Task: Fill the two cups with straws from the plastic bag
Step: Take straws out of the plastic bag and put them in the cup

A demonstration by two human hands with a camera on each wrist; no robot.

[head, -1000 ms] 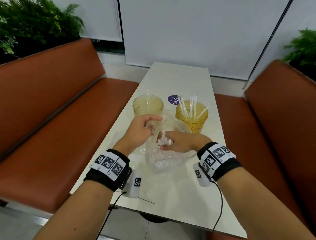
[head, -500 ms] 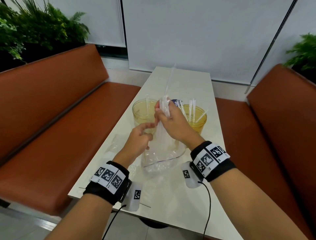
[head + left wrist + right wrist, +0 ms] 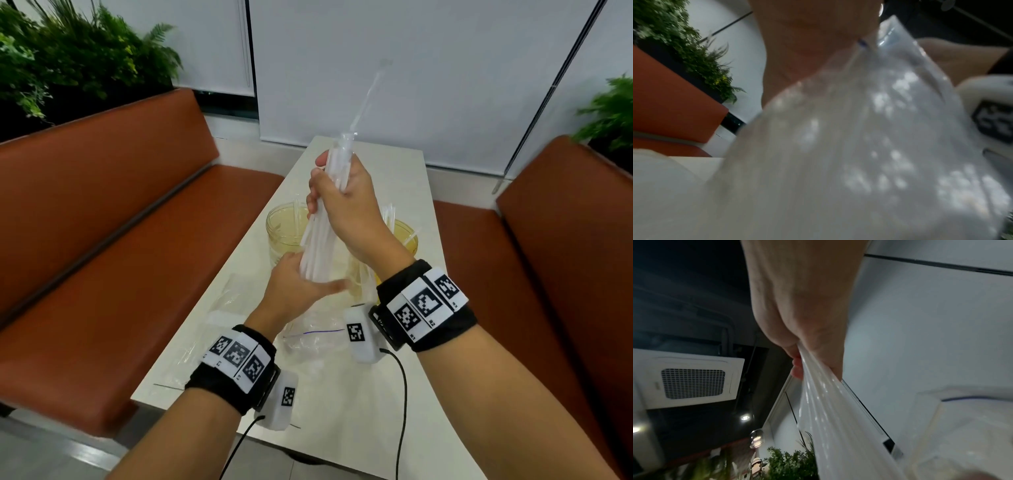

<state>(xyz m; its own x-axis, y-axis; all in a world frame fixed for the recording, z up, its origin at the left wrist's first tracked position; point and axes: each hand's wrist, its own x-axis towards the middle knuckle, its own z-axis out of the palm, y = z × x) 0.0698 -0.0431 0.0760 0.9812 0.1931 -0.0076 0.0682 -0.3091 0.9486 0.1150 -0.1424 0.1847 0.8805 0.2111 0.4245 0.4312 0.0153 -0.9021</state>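
Observation:
My right hand (image 3: 339, 198) (image 3: 803, 305) grips a bundle of white straws (image 3: 322, 233) (image 3: 828, 402), raised above the two cups. One straw (image 3: 366, 99) sticks up higher than the rest. My left hand (image 3: 294, 287) (image 3: 807, 40) holds the clear plastic bag (image 3: 315, 339) (image 3: 859, 146) around the straws' lower ends, thumb stretched out. The bag hangs down to the table. The pale yellow cup (image 3: 281, 229) stands behind my hands on the left. The amber cup (image 3: 407, 240) on the right holds several straws and is partly hidden by my right wrist.
The white table (image 3: 342, 404) runs between two orange-brown benches (image 3: 102, 222) (image 3: 565, 257). Loose clear plastic (image 3: 222, 301) lies near the table's left edge. Plants (image 3: 68, 61) stand behind both benches. Cables hang from both wrist bands.
My right hand has risen from the bag on the table, drawing a bundle of straws up out of it. My left hand stayed low at the bag.

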